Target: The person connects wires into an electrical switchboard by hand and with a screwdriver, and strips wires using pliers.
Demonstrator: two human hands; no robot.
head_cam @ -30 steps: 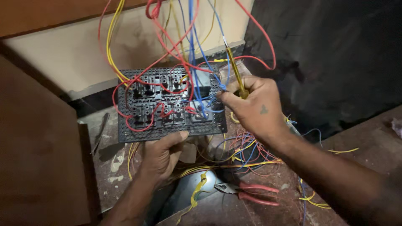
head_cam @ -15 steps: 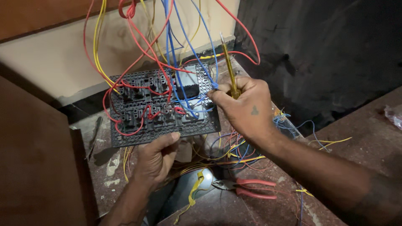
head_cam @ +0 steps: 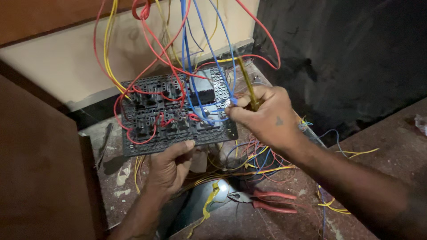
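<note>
Dark stone floor [head_cam: 391,146] meets a cream wall. On it, the left hand [head_cam: 171,166] grips the lower edge of a black switch plate [head_cam: 178,111] tangled in wires, while the right hand [head_cam: 267,118], closed around a yellow screwdriver [head_cam: 247,82], works at the plate's right side. Red pliers [head_cam: 267,202] lie below.

I see a matt black plastic panel [head_cam: 178,113]. Wires [head_cam: 195,53] look glossy, plastic-sheathed. The floor [head_cam: 382,142] seems polished stone.

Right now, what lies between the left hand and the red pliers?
In the head view, a yellow wire strip lies between the left hand and the pliers, on the dark floor.
</note>
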